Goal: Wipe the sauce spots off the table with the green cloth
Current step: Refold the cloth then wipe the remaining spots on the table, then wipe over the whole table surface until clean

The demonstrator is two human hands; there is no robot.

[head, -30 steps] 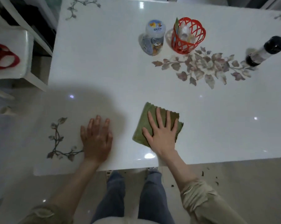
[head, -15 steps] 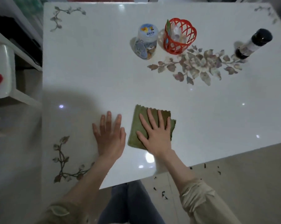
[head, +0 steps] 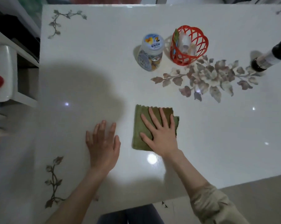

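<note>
Green cloth (head: 137,123), folded into a rough square, is lying just below the middle of the frame, and I am pressing it flat against the white surface (head: 88,54) with my right hand (head: 160,136), fingers straight and spread across it. My left hand (head: 103,144) is resting beside it to the left, palm down and fingers splayed wide on the bare top, holding nothing. I am not seeing any sauce spots on the glossy top around the cloth, so I am judging the wiping to be well along; anything left would be hiding under the cloth, and that I cannot tell. Brownish leaves showing on the top are looking like printed decoration, not stains. Counting what is in view: one cloth, two hands, one lidded jar (head: 151,52) and one red basket (head: 189,46) standing side by side in the upper middle, and one dark bottle (head: 270,55) at the right edge.
</note>
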